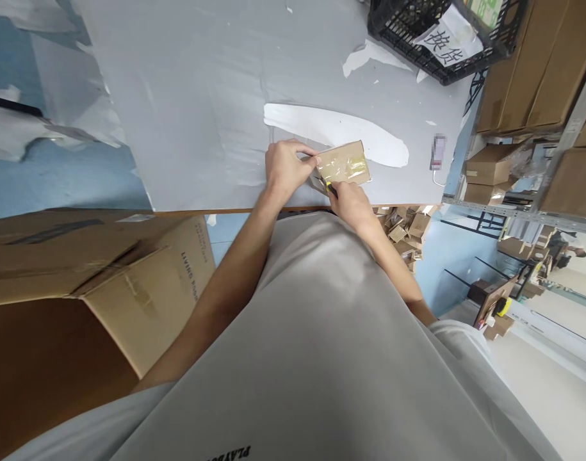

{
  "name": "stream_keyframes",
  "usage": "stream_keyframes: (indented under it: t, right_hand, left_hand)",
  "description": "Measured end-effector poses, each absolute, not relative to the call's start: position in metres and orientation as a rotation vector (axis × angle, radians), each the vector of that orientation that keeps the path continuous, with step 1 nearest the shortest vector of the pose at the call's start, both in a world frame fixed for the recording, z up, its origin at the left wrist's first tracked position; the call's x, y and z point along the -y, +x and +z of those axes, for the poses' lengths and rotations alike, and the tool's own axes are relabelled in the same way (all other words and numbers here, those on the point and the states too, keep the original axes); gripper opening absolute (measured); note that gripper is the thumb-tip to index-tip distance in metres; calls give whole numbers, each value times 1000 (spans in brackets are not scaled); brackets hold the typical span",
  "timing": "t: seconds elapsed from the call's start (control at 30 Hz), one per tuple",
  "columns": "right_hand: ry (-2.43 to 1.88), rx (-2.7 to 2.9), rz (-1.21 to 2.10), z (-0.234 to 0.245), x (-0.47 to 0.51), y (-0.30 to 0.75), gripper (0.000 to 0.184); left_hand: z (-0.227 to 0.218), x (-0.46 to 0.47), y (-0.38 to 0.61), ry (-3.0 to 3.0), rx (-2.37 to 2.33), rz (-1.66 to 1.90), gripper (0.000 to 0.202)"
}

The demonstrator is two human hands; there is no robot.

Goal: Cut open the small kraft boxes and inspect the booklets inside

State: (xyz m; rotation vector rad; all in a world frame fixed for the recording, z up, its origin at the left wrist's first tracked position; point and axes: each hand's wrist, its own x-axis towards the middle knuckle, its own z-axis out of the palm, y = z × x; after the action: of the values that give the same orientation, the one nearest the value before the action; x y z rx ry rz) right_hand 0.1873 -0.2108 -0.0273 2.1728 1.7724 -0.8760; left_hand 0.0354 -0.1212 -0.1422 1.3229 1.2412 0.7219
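Note:
A small cardboard box (346, 162) wrapped in clear tape lies near the front edge of the grey table (201, 96). My left hand (285, 168) is closed on the box's left end, fingers pinching its top corner. My right hand (349, 200) is closed around a small tool with a yellow and black handle (328, 186), its tip against the box's lower left edge. What the tool is stays unclear.
A black plastic crate (431, 32) with a paper label stands at the table's far right. A large open cardboard carton (95, 269) sits at my left. Shelves with cartons (537, 83) rise at the right, and small boxes (408, 227) lie heaped on the floor below.

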Motion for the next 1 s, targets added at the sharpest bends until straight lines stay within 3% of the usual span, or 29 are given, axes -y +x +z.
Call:
stream_keyframes:
  t: [0.17,0.53,0.8,1.0]
  right_hand:
    - [2208,-1779,-833,-23,228,181,25]
    - [2285,-1770,-830,32,235,211,29]
    - [2544,-1686,-675,-21,217,271,33]
    - [2630,-1780,-924,-53,218,295,34]
  left_hand:
    - [-134,123,36,1337,-1272,673,9]
    - [-132,136,26,1399,-1248,677,20]
    - [-136,157,27,1479,-1241,712,44]
    - [-152,165,28,1274,-1212,778,56]
